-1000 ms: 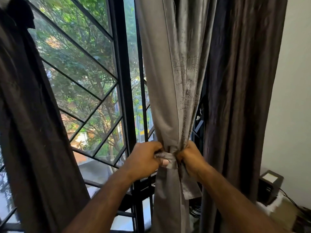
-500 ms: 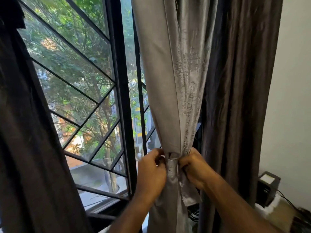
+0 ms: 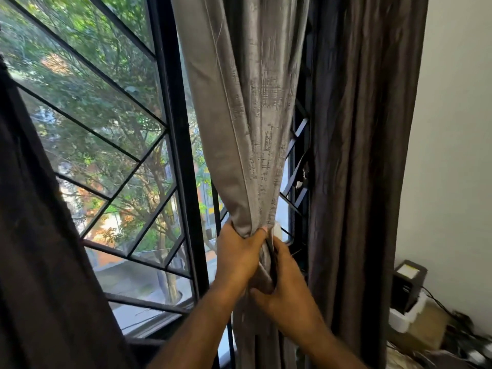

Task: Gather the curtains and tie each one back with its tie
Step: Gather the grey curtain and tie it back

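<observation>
Grey curtain (image 3: 247, 134): hangs just right of the black window frame (image 3: 175, 145), pinched to a narrow waist where we hold it.
Left hand (image 3: 239, 257): fingers wrapped tight round the gathered cloth, at the waist.
Right hand (image 3: 286, 286): just below and touching the left, fingers curled on the bunch – a second ago it pulled the tie outward from the right.
Tie: the band we saw wrapped across the waist a moment back is now hidden under our hands; a pale scrap shows by the left thumb, and we cannot tell what it is.
Meaning: we judge the tie drawn snug – this curtain is nearly done.
Dark curtain (image 3: 356, 155): right of the grey one, hanging loose, untied.
</observation>
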The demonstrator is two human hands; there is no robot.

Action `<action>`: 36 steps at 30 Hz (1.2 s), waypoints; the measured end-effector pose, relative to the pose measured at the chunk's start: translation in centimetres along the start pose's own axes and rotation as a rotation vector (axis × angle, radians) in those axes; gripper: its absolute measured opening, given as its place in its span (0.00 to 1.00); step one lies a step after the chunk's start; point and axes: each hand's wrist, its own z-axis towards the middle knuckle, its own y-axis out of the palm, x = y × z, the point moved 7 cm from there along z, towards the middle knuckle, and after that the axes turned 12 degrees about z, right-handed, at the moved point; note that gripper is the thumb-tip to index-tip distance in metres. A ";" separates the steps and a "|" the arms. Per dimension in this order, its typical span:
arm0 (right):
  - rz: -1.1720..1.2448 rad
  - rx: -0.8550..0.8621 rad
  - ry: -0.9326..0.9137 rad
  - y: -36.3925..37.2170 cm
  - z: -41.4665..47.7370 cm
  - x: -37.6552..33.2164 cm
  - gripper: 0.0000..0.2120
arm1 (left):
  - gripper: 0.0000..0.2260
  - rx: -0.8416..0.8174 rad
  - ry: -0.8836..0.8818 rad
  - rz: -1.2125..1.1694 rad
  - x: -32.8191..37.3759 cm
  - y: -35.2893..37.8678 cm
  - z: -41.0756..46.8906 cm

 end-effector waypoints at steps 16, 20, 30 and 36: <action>0.604 -0.023 0.020 -8.0 0.5 -0.3 0.21 | 0.17 -0.196 0.038 -0.107 -0.3 -0.3 0.9; 0.501 -0.032 -0.065 -8.3 1.1 -1.3 0.13 | 0.20 -0.253 0.047 -0.107 -0.2 -0.3 0.6; 0.466 -0.115 -0.076 -7.8 3.3 -3.7 0.06 | 0.14 -0.121 0.025 0.025 -0.6 -1.0 1.0; 0.410 0.103 -0.012 -6.4 4.2 -3.3 0.11 | 0.14 -0.142 -0.002 -0.012 -0.4 -0.7 0.7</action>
